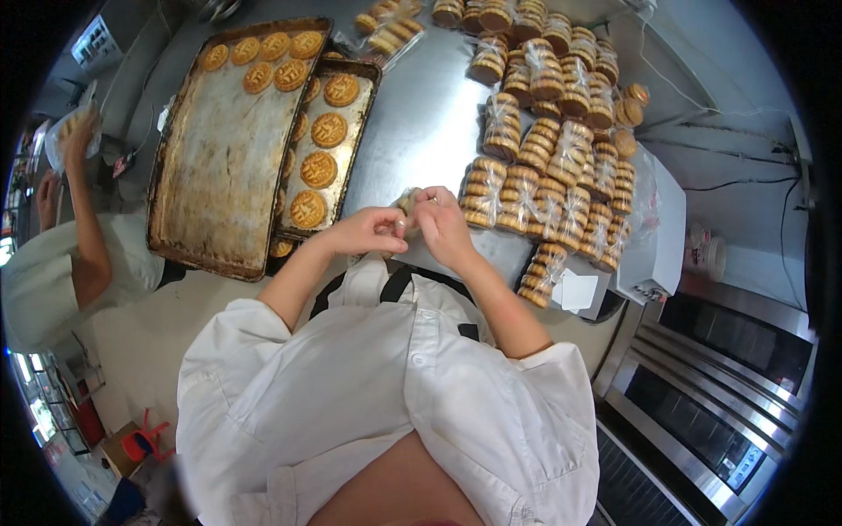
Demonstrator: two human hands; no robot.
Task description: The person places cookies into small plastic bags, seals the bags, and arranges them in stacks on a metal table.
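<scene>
My left hand [371,230] and my right hand [442,220] meet at the near edge of a steel table [421,125]. Between them is the gathered top of a clear plastic bag [409,200], mostly hidden by the fingers; its contents cannot be made out. Fingers of both hands pinch at it. Just right of my right hand stand stacks of round golden pastries in tied clear bags [485,191]. Left of my left hand, a worn baking tray [223,151] with several stamped pastries [306,45] overlaps a second tray [358,141] holding more of them [308,209].
A co-worker [85,263] stands at the far left, holding a plastic bag [72,131]. More bagged pastries [395,33] lie at the back. A white machine [658,230] and white cards [577,290] are at the right, with steel ovens [697,407] beyond.
</scene>
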